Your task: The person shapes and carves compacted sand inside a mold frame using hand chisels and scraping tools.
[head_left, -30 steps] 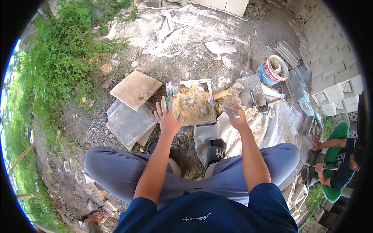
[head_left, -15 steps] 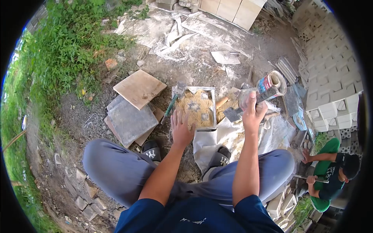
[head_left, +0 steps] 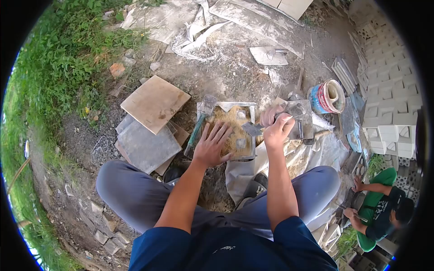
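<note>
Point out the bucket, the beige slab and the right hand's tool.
Bucket (head_left: 320, 100): head view, on its outer wall.
Beige slab (head_left: 155, 104): head view, on its top face.
Tool (head_left: 252, 129): head view, on its dark blade.

Brown gravelly ground (head_left: 74, 131) bears | left: stack of square beige and grey slabs (head_left: 149, 144) | middle: square grey-rimmed, sand-filled frame (head_left: 245, 104) | right: crumpled white sheet (head_left: 312, 156), round blue, red and white bucket (head_left: 322, 100)
</note>
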Available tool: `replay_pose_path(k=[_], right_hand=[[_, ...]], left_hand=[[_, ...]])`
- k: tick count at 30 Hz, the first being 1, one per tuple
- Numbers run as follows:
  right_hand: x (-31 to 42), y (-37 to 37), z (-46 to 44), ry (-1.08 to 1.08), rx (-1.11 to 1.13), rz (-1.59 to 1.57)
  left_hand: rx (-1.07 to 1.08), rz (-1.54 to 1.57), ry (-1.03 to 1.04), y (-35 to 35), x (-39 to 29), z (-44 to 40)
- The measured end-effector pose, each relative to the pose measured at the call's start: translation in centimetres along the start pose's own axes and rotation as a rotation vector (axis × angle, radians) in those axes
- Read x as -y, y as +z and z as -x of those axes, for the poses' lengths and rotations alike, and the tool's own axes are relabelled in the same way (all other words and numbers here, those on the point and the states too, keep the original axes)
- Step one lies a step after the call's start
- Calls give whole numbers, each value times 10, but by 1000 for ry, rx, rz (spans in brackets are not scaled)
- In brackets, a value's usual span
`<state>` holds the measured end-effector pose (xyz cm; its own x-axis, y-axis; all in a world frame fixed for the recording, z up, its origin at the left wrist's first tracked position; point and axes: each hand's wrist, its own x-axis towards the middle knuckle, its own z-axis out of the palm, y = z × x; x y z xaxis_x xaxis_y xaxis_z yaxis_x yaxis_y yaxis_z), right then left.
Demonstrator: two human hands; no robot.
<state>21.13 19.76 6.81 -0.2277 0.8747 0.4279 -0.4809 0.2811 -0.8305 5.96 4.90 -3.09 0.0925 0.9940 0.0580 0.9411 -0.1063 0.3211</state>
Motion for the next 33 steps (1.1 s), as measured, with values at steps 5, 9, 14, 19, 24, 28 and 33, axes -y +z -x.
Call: replay_pose_path(k=[5,9,14,19,24,28,33], right_hand=[[9,13,0,10,26,-96],[-34,8,26,31,2,105],[-1,10,18,-16,231,-42],[-24,15,23,-42,88,125],[-20,2,32,16,127,-58],[-26,-1,34,-86,89,3],[-1,2,30,-59,204,68]], left_hand=[[22,30,-11,2,2,-1],[38,42,-16,5,1,-2],[50,-3,-51,6,3,1],[-26,23,-58,7,1,0],[-7,0,-36,9,3,5],[-32,8,0,7,0,3],[18,12,-14,7,0,5]])
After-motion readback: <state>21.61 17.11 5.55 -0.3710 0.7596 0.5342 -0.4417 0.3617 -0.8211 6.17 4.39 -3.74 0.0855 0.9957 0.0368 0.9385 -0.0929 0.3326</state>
